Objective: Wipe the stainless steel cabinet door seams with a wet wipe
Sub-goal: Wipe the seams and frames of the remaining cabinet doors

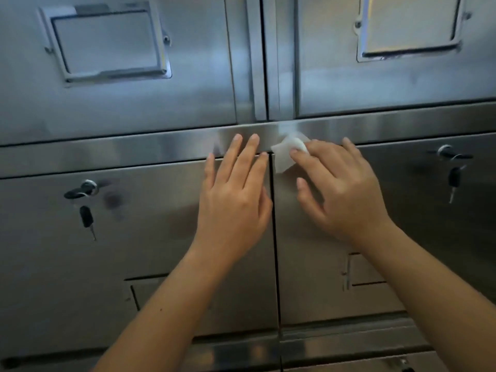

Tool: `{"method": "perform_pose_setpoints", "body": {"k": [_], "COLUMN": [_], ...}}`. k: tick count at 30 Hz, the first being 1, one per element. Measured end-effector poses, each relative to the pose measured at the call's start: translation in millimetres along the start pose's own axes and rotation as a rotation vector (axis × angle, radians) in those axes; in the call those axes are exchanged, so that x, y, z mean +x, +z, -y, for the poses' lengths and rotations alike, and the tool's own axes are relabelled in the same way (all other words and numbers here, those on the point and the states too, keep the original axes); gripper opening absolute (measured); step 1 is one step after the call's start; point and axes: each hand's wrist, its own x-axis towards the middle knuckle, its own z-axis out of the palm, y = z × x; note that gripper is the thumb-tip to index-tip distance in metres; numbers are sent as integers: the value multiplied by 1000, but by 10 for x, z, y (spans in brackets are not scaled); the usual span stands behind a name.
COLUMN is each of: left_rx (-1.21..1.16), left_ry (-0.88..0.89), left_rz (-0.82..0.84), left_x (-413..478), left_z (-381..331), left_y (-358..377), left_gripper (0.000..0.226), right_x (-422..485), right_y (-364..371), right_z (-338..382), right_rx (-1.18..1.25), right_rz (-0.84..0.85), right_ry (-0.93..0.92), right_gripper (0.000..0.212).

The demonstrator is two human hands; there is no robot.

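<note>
Wiping: right hand [341,189] flat-fingered, pressing wet wipe [287,155] beside vertical seam [276,264]; best dragged down the gap.
Bracing: left hand [233,200] open, flat on left door [107,251].

the cabinet doors [134,237] are brushed silver-grey steel with a bluish sheen higher up. the wet wipe [287,154] is plain white. the keys [86,216] hanging from the silver locks [88,185] have black heads.
</note>
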Motion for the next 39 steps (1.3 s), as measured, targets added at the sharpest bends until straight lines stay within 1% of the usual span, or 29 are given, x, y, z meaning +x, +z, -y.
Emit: {"method": "perform_pose_setpoints", "body": {"k": [8, 11, 15, 19, 25, 27, 32, 39], "left_rx": [15, 35, 51, 65, 76, 93, 96, 73], "left_ry": [152, 190, 215, 204, 191, 187, 159, 151], "left_rz": [-158, -182, -175, -161, -203, -201, -221, -229], "left_x": [735, 977, 1217, 1383, 1394, 1390, 1384, 1379], "left_z": [228, 259, 309, 389, 410, 418, 417, 414], "left_y": [108, 154, 211, 246, 285, 296, 304, 293], "left_gripper": [45, 49, 50, 51, 55, 55, 55, 54], "right_x": [531, 579, 538, 535, 601, 594, 527, 469], "right_y": [-43, -49, -38, -32, 48, 97, 219, 288], "right_z": [-304, -399, -416, -373, -288, -259, -227, -246], "right_rx": [-220, -289, -244, -203, -300, -292, -163, -185], "right_rz": [-57, -16, 54, 60, 43, 65, 123, 108], "right_ry": [-40, -35, 0, 38, 110, 117, 134, 131], "right_gripper": [38, 40, 43, 48, 50, 53, 59, 58]}}
